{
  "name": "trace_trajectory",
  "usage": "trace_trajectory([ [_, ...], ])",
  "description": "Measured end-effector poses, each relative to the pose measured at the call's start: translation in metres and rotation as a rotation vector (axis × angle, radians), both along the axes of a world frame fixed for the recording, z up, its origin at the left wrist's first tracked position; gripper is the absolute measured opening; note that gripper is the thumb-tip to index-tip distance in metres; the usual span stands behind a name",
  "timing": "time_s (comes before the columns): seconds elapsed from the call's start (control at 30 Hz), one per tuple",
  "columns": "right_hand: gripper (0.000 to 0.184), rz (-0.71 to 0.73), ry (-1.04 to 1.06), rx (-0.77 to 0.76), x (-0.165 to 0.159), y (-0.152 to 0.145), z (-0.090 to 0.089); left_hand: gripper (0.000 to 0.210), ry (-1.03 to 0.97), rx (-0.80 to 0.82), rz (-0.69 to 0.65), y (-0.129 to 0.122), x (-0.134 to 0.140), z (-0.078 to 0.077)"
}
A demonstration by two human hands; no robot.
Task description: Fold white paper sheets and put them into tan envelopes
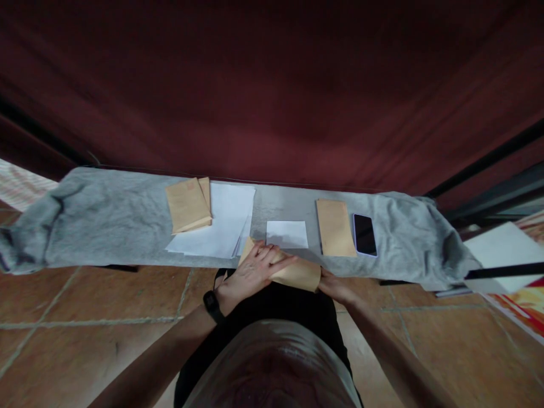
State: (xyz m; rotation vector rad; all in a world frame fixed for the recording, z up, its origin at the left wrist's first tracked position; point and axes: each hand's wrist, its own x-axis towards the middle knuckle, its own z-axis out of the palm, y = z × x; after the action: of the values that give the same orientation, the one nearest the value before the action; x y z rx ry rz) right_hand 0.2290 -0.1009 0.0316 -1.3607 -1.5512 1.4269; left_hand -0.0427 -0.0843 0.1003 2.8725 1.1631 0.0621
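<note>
A brown paper envelope (301, 273) lies slantwise at the front edge of the cloth-covered surface, above my lap. My left hand (257, 266) rests flat across its left part, fingers stretched out and thumb apart; a dark watch is on that wrist. At the envelope's right end, my right hand (334, 285) grips the edge, most of its fingers hidden underneath. Just beyond the envelope is a folded white sheet of paper (287, 233). Another brown envelope (336, 228) lies flat to the right of it.
Several brown envelopes (187, 203) lie partly over a stack of white paper (227, 226) on the left. A phone (364, 234) sits at the right. Grey cloth (119, 215) covers the narrow surface, with a dark red panel (272, 113) behind it.
</note>
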Motion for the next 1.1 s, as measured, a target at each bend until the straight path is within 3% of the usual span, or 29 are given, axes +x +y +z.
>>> trace_trajectory([
  [0.1,0.036,0.037,0.036,-0.046,0.004,0.018,0.0,0.1,-0.026,0.016,0.099,0.011,-0.022,0.001],
  [0.13,0.037,-0.023,0.005,-0.023,0.005,0.024,-0.001,0.1,-0.045,0.028,0.142,0.014,-0.031,0.002],
  [0.23,0.039,-0.239,-0.221,0.121,-0.002,0.045,-0.005,0.102,-0.108,0.064,0.292,0.025,-0.057,0.002],
  [0.33,0.041,-0.296,-0.514,0.216,-0.019,0.063,-0.007,0.103,-0.094,0.07,0.377,0.034,-0.079,-0.003],
  [0.47,0.05,-0.265,-0.878,0.258,-0.048,0.077,-0.005,0.106,-0.082,0.026,0.469,0.043,-0.097,-0.019],
  [0.57,0.049,-0.271,-1.009,0.223,-0.062,0.083,-0.002,0.106,-0.087,-0.011,0.493,0.045,-0.105,-0.037],
  [0.8,0.042,-0.34,-0.91,0.095,-0.065,0.096,-0.003,0.11,-0.122,-0.028,0.492,0.047,-0.118,-0.067],
  [1.1,0.018,-0.482,-0.591,0.149,-0.06,0.096,-0.014,0.111,-0.137,-0.06,0.505,0.046,-0.115,-0.063],
])
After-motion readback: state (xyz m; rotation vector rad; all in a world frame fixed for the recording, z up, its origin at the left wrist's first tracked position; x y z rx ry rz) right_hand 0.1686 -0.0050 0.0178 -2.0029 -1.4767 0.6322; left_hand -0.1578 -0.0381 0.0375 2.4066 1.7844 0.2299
